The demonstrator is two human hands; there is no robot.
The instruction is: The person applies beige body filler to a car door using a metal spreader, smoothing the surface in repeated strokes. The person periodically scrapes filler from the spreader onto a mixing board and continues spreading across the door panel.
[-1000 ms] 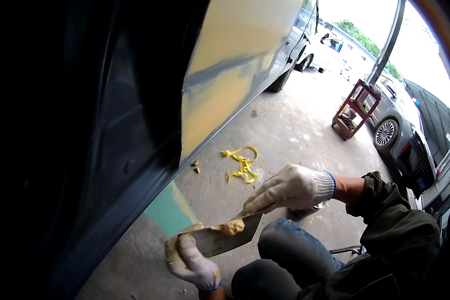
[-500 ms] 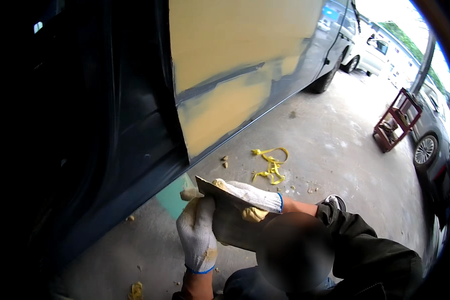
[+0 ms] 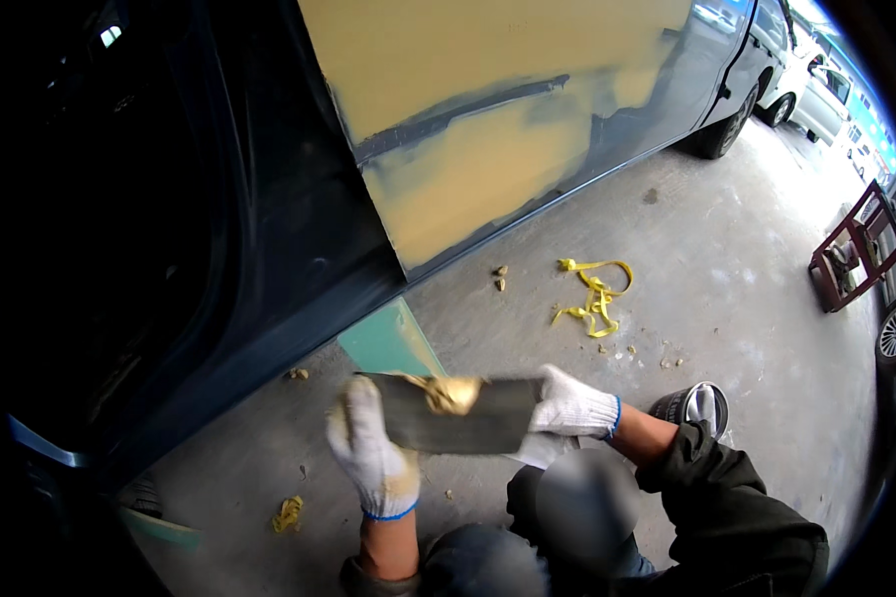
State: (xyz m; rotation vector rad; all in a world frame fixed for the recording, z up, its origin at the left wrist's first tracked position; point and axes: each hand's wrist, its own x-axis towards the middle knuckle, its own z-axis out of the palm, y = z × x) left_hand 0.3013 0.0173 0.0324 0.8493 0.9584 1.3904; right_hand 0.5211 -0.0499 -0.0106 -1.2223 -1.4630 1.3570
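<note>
A dark, flat rectangular plate (image 3: 458,428) is stretched between my two white-gloved hands, low in front of me. At its left end my left hand (image 3: 370,448) is closed round the edge, with yellowish smears on the glove. My right hand (image 3: 572,403) is closed at the plate's right end; its fingertips are partly hidden and blurred. A lump of yellow-tan putty (image 3: 453,395) sits along the plate's far edge. Beneath my right hand shows a pale, flat piece (image 3: 543,450) whose kind I cannot make out.
Ahead stands a dark car panel (image 3: 627,149) with broad yellow putty patches (image 3: 498,164). Green floor marking (image 3: 393,338) lies below its sill. Yellow tape (image 3: 599,298) and putty crumbs litter the concrete. A can (image 3: 702,403) is by my right arm; a red cart (image 3: 856,249) stands far right.
The plate has turned from slanting to nearly level across my view. My right hand has moved to its right end, and the putty lump now shows at the far edge. The view has shifted.
</note>
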